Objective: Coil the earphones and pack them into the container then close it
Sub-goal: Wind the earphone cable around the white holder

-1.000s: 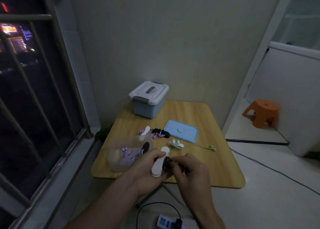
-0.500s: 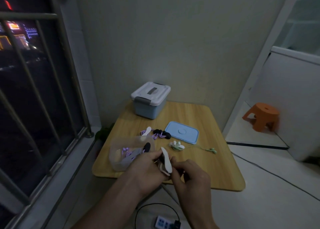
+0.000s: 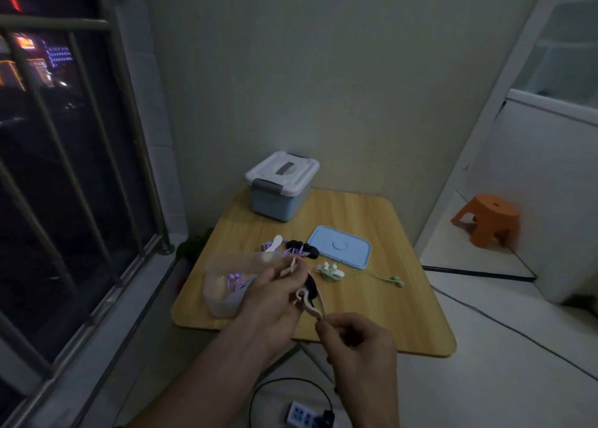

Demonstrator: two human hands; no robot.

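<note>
The person's left hand point(image 3: 275, 301) is closed around a pale strap-like cord winder point(image 3: 307, 301) with a dark bundle of earphones point(image 3: 311, 287) pinned against it. The right hand point(image 3: 356, 343) pinches the winder's free end between thumb and forefinger, just in front of the table's point(image 3: 404, 298) near edge. This looks like the fastening of 1 coil, so the set is judged nearly ready to pack.

The clear container point(image 3: 226, 285) stands open at the table's left edge, touching the left hand, and already holds purple earphones point(image 3: 238, 282). Its blue lid point(image 3: 339, 246) lies flat further back, apart from it.

Still loose on the table are a purple and black tangle point(image 3: 299, 249) beside another white winder point(image 3: 275, 243), and a white bundle point(image 3: 330, 270) whose thin cord runs to a green earbud point(image 3: 397, 280). By this count, several sets remain to coil, and the closing step is not yet near. A latched blue storage box point(image 3: 278, 191) sits at the back, seemingly untouched.
</note>
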